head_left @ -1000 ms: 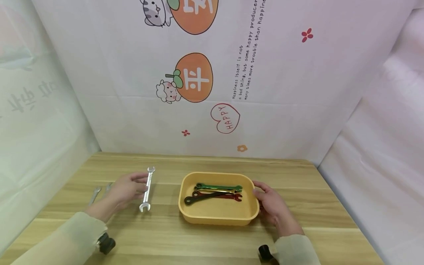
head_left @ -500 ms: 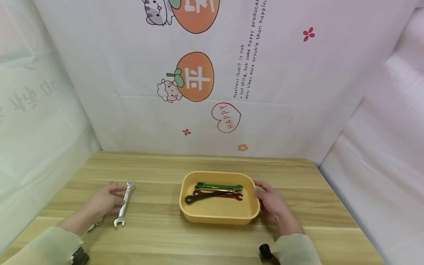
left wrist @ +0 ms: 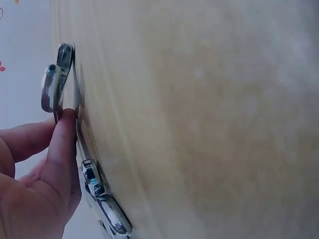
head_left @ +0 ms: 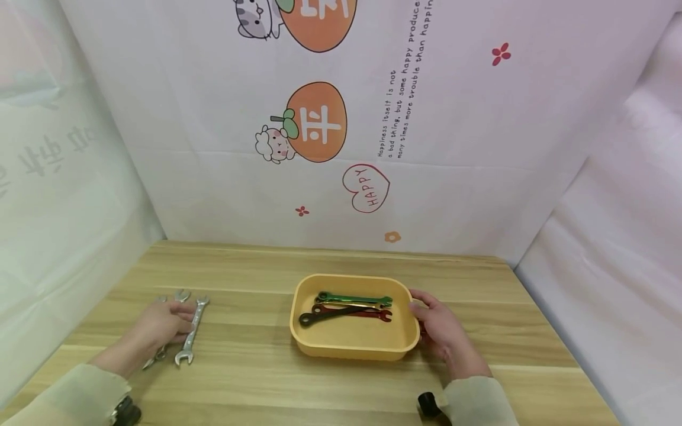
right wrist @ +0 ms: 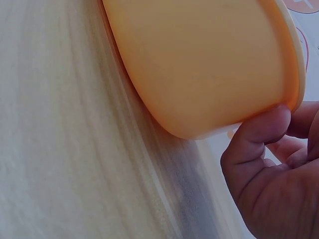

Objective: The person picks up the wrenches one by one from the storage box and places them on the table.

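In the head view my left hand [head_left: 154, 328] is low over the table's left side. Thumb and fingers pinch a silver open-end wrench [head_left: 194, 327] near its middle; in the left wrist view the wrench [left wrist: 52, 89] sticks out past the fingertips, close to the wood. Other silver wrenches [head_left: 182, 294] lie beside and under this hand, partly hidden by it. My right hand [head_left: 444, 334] grips the right end of a yellow plastic bin [head_left: 351, 354], with the thumb on its near wall [right wrist: 199, 74] in the right wrist view.
Inside the bin lie a green wrench [head_left: 354, 299], a black wrench [head_left: 327, 316], a red wrench [head_left: 373, 315] and a gold one. The wooden tabletop [head_left: 256, 378] is bordered by white printed cloth [head_left: 453, 195] at the back and both sides.
My left hand has carried the silver wrench left and down, beside the other silver wrenches. The right hand and the bin have stayed in place.
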A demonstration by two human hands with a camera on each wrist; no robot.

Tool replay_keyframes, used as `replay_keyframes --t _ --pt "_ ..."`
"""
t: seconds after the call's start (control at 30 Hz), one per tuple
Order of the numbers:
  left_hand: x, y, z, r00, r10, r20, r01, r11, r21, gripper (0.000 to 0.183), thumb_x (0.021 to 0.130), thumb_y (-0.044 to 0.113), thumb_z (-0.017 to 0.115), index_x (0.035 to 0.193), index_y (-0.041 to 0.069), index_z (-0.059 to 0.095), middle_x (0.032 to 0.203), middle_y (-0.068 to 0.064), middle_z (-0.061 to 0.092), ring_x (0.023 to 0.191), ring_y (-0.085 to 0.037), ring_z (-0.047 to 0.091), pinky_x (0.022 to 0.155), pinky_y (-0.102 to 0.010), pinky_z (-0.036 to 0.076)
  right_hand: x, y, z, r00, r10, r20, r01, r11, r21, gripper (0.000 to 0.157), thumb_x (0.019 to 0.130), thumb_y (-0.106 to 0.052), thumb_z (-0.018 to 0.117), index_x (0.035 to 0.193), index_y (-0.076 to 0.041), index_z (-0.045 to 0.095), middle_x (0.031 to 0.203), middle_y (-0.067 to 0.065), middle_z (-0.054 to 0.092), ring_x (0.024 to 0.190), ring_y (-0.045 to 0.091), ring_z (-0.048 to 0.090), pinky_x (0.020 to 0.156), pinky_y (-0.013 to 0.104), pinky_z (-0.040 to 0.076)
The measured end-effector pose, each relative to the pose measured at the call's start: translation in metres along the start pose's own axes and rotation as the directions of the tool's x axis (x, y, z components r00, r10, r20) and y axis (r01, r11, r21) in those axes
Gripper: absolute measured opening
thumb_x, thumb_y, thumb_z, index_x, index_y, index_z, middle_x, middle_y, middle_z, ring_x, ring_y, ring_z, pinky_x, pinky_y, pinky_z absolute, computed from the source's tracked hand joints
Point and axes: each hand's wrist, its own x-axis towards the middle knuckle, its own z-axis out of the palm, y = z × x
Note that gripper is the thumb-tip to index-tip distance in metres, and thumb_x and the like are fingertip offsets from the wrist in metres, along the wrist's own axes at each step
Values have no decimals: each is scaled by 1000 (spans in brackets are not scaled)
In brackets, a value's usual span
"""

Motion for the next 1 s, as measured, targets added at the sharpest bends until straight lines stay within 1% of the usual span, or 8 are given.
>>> replay_keyframes --t 0.27,0.43,0.57,0.63,0.77,0.83,0.93,1.0 --pt "-2 4 -2 999 19 -30 -18 999 26 44 84 -8 68 123 -22 51 111 -32 63 91 -29 67 71 -34 59 0 -3 0 1000 0 7 0 1000 -4 41 107 -17 46 148 -14 45 110 24 61 71 22 61 57 32 53" --pt "-2 2 -4 999 29 -46 -25 996 82 39 85 -4 67 118 -21 55 105 -28 64 83 -25 67 69 -33 59 -1 -4 1 1000 0 3 0 1000 -3 41 107 -17 47 148 -14 46 112 23 61 74 23 62 59 33 54" --pt "-3 1 -5 998 35 -44 -28 989 145 37 84 -2 67 115 -20 57 102 -27 64 79 -23 67 68 -34 59 -2 -4 1 1000 -4 9 4 1000 -1 42 106 -17 47 148 -13 46 115 23 59 80 24 63 62 35 55" --pt "-4 2 -6 998 53 -41 -43 976 213 35 84 -1 68 113 -18 59 100 -25 64 75 -22 66 65 -34 58 -2 -5 2 1000 -4 10 4 1000 0 41 106 -17 47 148 -13 46 116 23 59 80 24 62 62 35 55" --pt "-7 7 -6 992 115 -44 -90 924 371 34 84 4 68 111 -16 62 96 -22 67 67 -18 65 59 -34 54 -1 -5 2 1000 -4 10 4 1000 1 41 107 -17 46 148 -13 46 115 23 59 77 23 61 60 33 54" --pt "-10 10 -5 990 134 -45 -104 907 407 35 85 6 67 111 -16 62 93 -21 68 64 -17 65 57 -34 53 -1 -5 1 1000 -2 10 2 1000 -4 41 107 -17 46 148 -14 45 114 23 60 75 22 61 58 32 53" --pt "-13 14 -3 992 124 -36 -100 914 393 36 88 10 64 113 -15 62 88 -15 69 63 -17 64 57 -34 53 -2 -4 1 1000 4 6 -3 1000 -13 42 107 -18 46 148 -14 44 113 23 60 73 22 60 56 31 52" --pt "-14 18 -2 995 98 -25 -83 933 351 38 91 13 60 118 -15 60 81 -12 67 60 -17 61 58 -35 52 -2 -4 0 1000 6 6 -6 1000 -15 42 106 -18 47 149 -14 44 113 23 60 73 22 60 55 31 51"
